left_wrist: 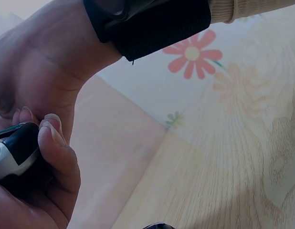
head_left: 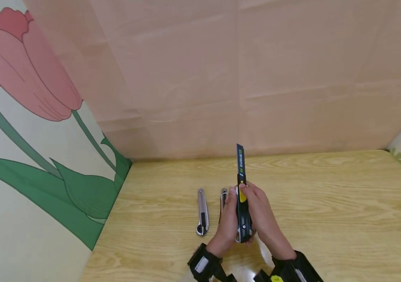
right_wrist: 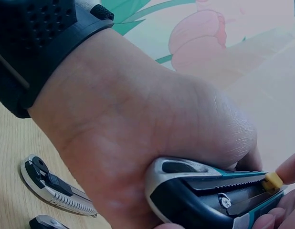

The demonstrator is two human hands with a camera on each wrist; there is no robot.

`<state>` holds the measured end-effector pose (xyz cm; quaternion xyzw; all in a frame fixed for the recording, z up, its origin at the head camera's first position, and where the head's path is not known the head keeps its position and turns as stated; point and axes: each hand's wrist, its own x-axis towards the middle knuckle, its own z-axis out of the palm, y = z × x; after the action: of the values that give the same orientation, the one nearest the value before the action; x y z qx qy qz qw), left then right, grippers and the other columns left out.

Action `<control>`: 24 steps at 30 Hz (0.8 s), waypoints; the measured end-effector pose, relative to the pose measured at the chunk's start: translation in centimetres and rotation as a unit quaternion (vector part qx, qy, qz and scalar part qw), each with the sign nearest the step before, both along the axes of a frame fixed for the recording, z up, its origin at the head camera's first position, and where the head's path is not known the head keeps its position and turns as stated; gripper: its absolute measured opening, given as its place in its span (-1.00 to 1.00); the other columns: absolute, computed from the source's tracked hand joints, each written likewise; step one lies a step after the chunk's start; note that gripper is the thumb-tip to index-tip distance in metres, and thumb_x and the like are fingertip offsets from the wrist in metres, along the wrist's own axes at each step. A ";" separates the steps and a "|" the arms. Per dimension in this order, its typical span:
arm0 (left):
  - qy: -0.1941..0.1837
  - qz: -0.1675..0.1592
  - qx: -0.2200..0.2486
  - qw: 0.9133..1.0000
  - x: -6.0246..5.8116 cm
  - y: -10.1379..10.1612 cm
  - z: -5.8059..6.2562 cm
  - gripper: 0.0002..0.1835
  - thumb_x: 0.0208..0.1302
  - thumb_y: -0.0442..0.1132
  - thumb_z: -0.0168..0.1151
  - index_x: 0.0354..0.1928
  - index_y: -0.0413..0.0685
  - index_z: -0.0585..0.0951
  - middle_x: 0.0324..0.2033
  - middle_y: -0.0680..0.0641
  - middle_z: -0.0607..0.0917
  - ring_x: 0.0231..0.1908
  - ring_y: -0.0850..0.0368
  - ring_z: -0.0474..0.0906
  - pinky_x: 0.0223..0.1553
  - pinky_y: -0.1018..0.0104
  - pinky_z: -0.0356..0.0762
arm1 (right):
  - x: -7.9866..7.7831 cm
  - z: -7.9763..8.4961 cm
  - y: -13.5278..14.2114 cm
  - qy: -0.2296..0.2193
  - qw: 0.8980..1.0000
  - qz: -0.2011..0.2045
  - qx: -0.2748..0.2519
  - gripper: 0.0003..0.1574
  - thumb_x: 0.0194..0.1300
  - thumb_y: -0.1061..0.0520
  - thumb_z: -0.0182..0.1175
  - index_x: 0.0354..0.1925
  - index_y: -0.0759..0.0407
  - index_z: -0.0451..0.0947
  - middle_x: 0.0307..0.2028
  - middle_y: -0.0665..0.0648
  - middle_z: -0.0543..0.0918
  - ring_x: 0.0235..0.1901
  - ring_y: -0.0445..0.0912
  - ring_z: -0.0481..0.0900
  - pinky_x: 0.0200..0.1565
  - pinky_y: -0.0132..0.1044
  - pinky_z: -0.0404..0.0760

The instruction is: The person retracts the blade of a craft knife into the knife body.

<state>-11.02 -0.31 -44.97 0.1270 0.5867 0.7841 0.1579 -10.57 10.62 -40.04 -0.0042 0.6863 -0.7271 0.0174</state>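
Note:
Both hands hold one black utility knife [head_left: 243, 219] upright above the table in the head view. A dark strip with printed lettering [head_left: 241, 160] sticks out of its far end. My left hand [head_left: 227, 221] grips the handle from the left. From the other side my right hand [head_left: 261, 213] grips it too, thumb by the yellow slider [head_left: 243, 194]. In the right wrist view the knife's silver-and-black butt [right_wrist: 190, 202] shows, with fingers at a yellow piece [right_wrist: 273, 182]. The left wrist view shows only the knife's end [left_wrist: 21, 148] among curled fingers.
A silver utility knife [head_left: 202, 213] lies on the wooden table [head_left: 151, 219] left of the hands. Another knife [head_left: 223, 196] lies partly hidden behind the left hand. A pinkish sheet [head_left: 186, 98] hangs at the table's back edge; a tulip-painted wall [head_left: 27, 70] is on the left.

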 end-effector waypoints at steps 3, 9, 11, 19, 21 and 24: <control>-0.001 -0.003 0.002 1.000 0.0 0.0 -0.1 -0.36 0.52 0.46 -0.49 0.39 0.43 0.31 -0.51 -0.01 0.53 -0.65 0.17 0.47 -0.73 0.33 0.48 | 0.0 -0.1 0.0 0.000 1.000 -0.003 0.000 -0.48 0.68 -0.01 -0.18 -0.03 0.42 0.49 -0.27 0.27 0.66 -0.19 0.11 0.57 -0.06 -0.23 0.49; -0.001 -0.008 0.004 1.000 0.1 0.0 -0.2 -0.35 0.51 0.47 -0.48 0.40 0.40 0.30 -0.51 -0.02 0.53 -0.66 0.16 0.46 -0.74 0.33 0.47 | -0.1 -0.2 0.1 -0.001 1.000 -0.004 0.000 -0.51 0.66 0.03 -0.18 0.02 0.41 0.50 -0.26 0.24 0.67 -0.18 0.09 0.57 -0.04 -0.24 0.46; -0.001 -0.005 0.002 1.000 0.1 0.0 -0.2 -0.34 0.51 0.47 -0.47 0.39 0.38 0.30 -0.50 -0.02 0.54 -0.65 0.16 0.47 -0.73 0.33 0.48 | -0.1 -0.3 0.1 0.003 1.000 0.001 -0.001 -0.52 0.66 0.04 -0.19 0.05 0.41 0.49 -0.25 0.24 0.68 -0.17 0.09 0.57 -0.04 -0.23 0.45; 0.004 -0.010 0.006 1.000 0.0 0.0 -0.4 -0.39 0.57 0.40 -0.53 0.42 0.41 0.28 -0.49 -0.01 0.54 -0.66 0.17 0.47 -0.74 0.34 0.48 | -0.1 -0.5 0.2 0.008 1.000 0.001 -0.003 -0.51 0.67 0.04 -0.19 0.08 0.40 0.49 -0.23 0.23 0.66 -0.18 0.10 0.57 -0.06 -0.25 0.48; 0.007 -0.005 0.006 1.000 0.0 0.1 -0.5 -0.39 0.57 0.40 -0.52 0.41 0.41 0.29 -0.48 -0.02 0.54 -0.65 0.18 0.48 -0.73 0.34 0.48 | -0.1 -0.5 0.2 0.007 1.000 0.001 -0.001 -0.51 0.67 0.04 -0.19 0.10 0.40 0.49 -0.22 0.23 0.66 -0.17 0.09 0.57 -0.05 -0.24 0.48; 0.011 0.001 0.005 1.000 -0.1 0.1 -0.6 -0.38 0.58 0.38 -0.53 0.39 0.35 0.32 -0.46 -0.03 0.53 -0.62 0.18 0.49 -0.70 0.35 0.48 | -0.1 -0.6 0.2 0.007 1.000 0.001 -0.003 -0.51 0.67 0.04 -0.19 0.11 0.40 0.50 -0.22 0.25 0.66 -0.16 0.10 0.56 -0.04 -0.25 0.47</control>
<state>-11.07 -0.19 -45.54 0.1354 0.5847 0.7857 0.1498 -10.69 10.79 -40.63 -0.0104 0.6845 -0.7288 0.0132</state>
